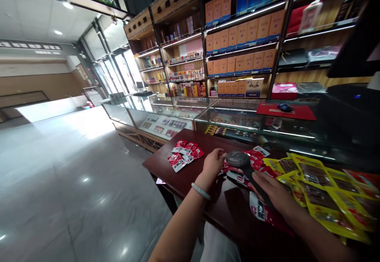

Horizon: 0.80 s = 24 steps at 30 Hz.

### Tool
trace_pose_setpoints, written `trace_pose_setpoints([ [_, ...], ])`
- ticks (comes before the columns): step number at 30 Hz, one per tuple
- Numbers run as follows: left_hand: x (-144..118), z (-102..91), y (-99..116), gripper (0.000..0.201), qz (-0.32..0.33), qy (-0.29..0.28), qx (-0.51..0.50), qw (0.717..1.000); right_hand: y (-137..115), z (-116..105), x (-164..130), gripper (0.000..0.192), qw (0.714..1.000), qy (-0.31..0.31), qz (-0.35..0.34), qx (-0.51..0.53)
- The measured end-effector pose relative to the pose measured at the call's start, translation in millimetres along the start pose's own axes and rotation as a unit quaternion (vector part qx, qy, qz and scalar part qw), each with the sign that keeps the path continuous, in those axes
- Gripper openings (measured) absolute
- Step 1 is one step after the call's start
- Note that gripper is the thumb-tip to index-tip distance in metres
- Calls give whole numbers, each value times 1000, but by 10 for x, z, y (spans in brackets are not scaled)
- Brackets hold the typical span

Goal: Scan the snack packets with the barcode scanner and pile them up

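My right hand [268,190] is wrapped around the handle of a dark handheld barcode scanner [238,159], whose rounded head points away over the table. My left hand [213,164], with a pale bangle on its wrist, is just left of the scanner head. Its fingers are curled together; what they hold, if anything, is hidden. Beside and under the scanner lie red-and-white snack packets [257,161], partly covered by it. One more packet [257,207] lies below my right hand. A small group of the same red packets [184,153] rests farther left on the dark red table [166,167].
Yellow snack packets [317,183] are heaped at the right of the table. Behind stands a glass display counter [234,113] with a red mat [299,111] and a computer mouse [284,107]. Shelves of orange boxes [245,34] line the wall. Grey floor [74,190] stretches left.
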State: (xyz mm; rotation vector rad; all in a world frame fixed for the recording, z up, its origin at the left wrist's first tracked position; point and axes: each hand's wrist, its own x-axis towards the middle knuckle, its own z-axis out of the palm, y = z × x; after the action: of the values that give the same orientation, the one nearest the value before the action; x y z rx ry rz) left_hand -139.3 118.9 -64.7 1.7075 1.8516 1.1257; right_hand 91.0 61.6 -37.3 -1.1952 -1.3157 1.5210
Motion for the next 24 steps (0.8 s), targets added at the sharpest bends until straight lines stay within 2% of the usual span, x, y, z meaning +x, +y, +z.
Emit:
trace_pose_setpoints([
  [3,-106,-450,-197,34,-33,86,143,985,28,55,23,49,1000,-20,2,-10],
  [6,-242,-999,-506,47,-142,164,300,929,79,135,59,47,999,-43,-15,-28],
  [8,-322,-1289,-716,58,-230,175,352,890,113,204,85,48,997,-60,-26,-30],
  [10,-376,-1469,-887,66,-288,157,373,868,134,283,104,49,995,-83,-33,-34],
  [13,-393,-1559,-1019,69,-316,113,377,863,142,401,114,49,991,-122,-37,-47],
  [18,-336,-1461,-945,68,-272,40,341,899,157,521,148,47,988,-142,-39,-44],
  [21,-349,-1352,-858,68,-245,47,314,916,153,543,177,45,989,-140,-39,-34],
  [24,-424,-1247,-822,67,-226,65,232,944,117,548,172,46,989,-138,-37,-29],
])
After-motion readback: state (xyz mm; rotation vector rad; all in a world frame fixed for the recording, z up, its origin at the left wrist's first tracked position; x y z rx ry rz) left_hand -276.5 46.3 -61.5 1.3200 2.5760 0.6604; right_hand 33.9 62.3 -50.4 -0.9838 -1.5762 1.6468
